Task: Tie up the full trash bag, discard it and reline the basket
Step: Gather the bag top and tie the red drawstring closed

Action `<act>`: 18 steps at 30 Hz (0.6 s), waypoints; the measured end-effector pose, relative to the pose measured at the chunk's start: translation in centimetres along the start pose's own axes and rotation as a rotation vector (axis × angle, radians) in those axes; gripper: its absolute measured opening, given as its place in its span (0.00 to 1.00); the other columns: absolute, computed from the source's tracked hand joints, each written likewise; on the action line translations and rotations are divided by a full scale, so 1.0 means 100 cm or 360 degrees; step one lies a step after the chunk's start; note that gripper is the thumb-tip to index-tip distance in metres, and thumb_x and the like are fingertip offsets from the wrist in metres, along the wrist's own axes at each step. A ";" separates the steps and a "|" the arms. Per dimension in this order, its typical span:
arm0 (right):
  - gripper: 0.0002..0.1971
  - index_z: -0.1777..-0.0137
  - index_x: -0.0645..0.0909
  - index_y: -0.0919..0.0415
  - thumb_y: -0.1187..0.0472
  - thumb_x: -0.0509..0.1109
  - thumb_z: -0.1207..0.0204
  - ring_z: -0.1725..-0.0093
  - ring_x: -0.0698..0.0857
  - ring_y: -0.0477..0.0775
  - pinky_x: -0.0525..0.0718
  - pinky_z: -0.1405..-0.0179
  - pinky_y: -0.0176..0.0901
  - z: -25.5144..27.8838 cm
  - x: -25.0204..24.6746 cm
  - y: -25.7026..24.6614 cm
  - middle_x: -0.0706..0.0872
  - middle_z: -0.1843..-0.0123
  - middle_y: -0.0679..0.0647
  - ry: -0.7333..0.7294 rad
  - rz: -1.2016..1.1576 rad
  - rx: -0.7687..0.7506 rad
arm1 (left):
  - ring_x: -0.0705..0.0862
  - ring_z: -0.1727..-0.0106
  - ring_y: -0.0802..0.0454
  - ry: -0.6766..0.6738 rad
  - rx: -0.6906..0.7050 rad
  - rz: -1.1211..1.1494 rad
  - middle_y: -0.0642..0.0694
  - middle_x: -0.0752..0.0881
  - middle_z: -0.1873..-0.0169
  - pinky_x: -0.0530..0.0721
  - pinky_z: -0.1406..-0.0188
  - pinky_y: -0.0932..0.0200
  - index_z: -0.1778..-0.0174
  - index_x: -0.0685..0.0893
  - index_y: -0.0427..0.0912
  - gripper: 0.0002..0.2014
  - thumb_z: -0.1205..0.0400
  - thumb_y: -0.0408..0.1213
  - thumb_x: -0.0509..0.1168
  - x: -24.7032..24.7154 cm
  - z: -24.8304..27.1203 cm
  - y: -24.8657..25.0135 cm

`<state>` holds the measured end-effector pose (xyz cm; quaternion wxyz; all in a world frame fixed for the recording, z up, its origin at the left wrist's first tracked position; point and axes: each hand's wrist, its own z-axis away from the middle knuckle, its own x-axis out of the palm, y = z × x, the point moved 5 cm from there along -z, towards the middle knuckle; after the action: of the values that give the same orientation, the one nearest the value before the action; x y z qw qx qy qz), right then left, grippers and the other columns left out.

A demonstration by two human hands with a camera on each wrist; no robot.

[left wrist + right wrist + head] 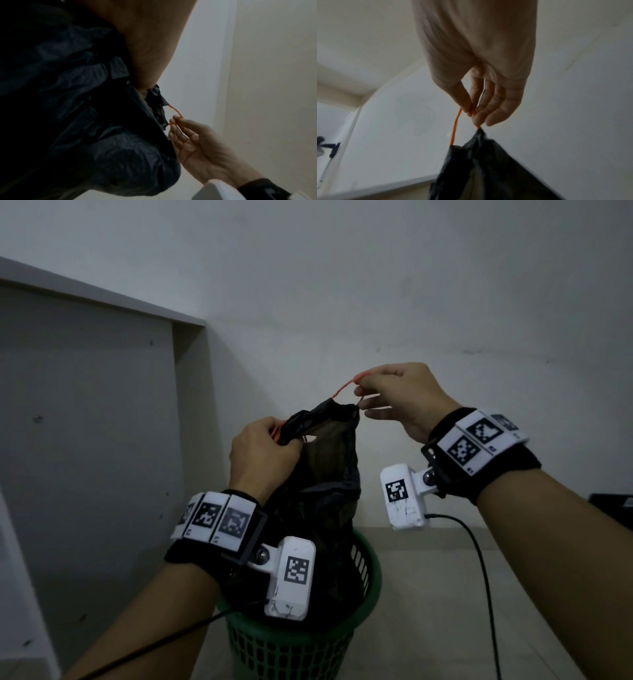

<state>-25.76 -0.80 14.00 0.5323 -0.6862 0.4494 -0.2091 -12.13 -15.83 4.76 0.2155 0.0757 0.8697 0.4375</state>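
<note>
We have the black trash bag (325,474) lifted partly out of the green basket (366,573), its mouth gathered above the rim. An orange drawstring (342,386) runs out of the hem. Our right hand (400,398) pinches the right loop between thumb and fingertips; our left hand (263,457) is clenched around the bunched left edge and what looks like the other loop. To cinch it well, we should pull both loops apart evenly, keep the bag's weight in the basket, then knot them close to the hem. The wall (376,285) stands just beyond.
</note>
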 end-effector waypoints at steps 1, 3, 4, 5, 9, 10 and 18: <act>0.06 0.50 0.88 0.68 0.67 0.71 0.23 0.68 0.85 0.53 0.88 0.63 0.43 -0.001 0.004 -0.004 0.88 0.61 0.59 -0.0039 -0.0065 0.0028 | 0.88 0.58 0.53 -0.0019 0.0017 0.0084 0.56 0.87 0.66 0.82 0.62 0.60 0.59 0.86 0.53 0.07 0.30 0.48 0.73 0.000 -0.001 0.003; 0.06 0.50 0.86 0.70 0.69 0.71 0.23 0.68 0.85 0.54 0.90 0.62 0.43 0.000 0.012 -0.014 0.86 0.63 0.59 -0.0104 -0.0155 0.0052 | 0.89 0.56 0.55 -0.0011 0.0048 0.0309 0.57 0.90 0.62 0.88 0.53 0.54 0.55 0.88 0.55 0.12 0.33 0.52 0.75 -0.003 -0.002 0.014; 0.05 0.52 0.86 0.69 0.70 0.69 0.23 0.69 0.86 0.53 0.90 0.63 0.41 0.001 0.015 -0.020 0.86 0.64 0.59 -0.0116 -0.0204 0.0050 | 0.90 0.57 0.56 -0.0004 0.0071 0.0399 0.57 0.91 0.61 0.89 0.52 0.51 0.55 0.89 0.55 0.12 0.32 0.52 0.75 -0.005 -0.002 0.023; 0.04 0.54 0.85 0.69 0.71 0.68 0.23 0.70 0.85 0.53 0.90 0.66 0.39 0.001 0.017 -0.027 0.85 0.64 0.59 -0.0110 -0.0256 0.0041 | 0.89 0.61 0.57 -0.0006 0.0090 0.0479 0.57 0.91 0.61 0.90 0.54 0.51 0.55 0.90 0.55 0.09 0.29 0.50 0.75 -0.009 -0.003 0.032; 0.09 0.61 0.83 0.65 0.73 0.64 0.22 0.72 0.84 0.50 0.88 0.69 0.38 -0.007 0.006 -0.064 0.85 0.67 0.57 0.0048 -0.0612 -0.0052 | 0.81 0.78 0.57 -0.0130 -0.0060 0.0868 0.51 0.88 0.65 0.80 0.75 0.64 0.55 0.89 0.48 0.09 0.15 0.42 0.65 -0.022 -0.006 0.071; 0.09 0.61 0.83 0.66 0.73 0.64 0.23 0.73 0.84 0.49 0.88 0.69 0.38 -0.010 0.001 -0.075 0.85 0.68 0.57 0.0091 -0.0729 -0.0075 | 0.80 0.79 0.57 -0.0167 -0.0078 0.0874 0.50 0.86 0.65 0.77 0.79 0.67 0.52 0.89 0.45 0.12 0.13 0.42 0.59 -0.025 -0.008 0.079; 0.06 0.52 0.85 0.69 0.73 0.67 0.23 0.69 0.87 0.51 0.88 0.65 0.41 0.002 0.011 -0.133 0.87 0.63 0.60 -0.0284 -0.0483 -0.0321 | 0.70 0.82 0.57 -0.0424 -0.0072 0.0719 0.52 0.71 0.78 0.84 0.66 0.57 0.40 0.83 0.39 0.18 0.10 0.41 0.48 -0.031 -0.033 0.139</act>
<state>-19.75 -1.25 25.96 0.4611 -0.8118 0.3104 -0.1792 -11.58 -10.82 18.51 0.2266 0.3199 0.7848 0.4800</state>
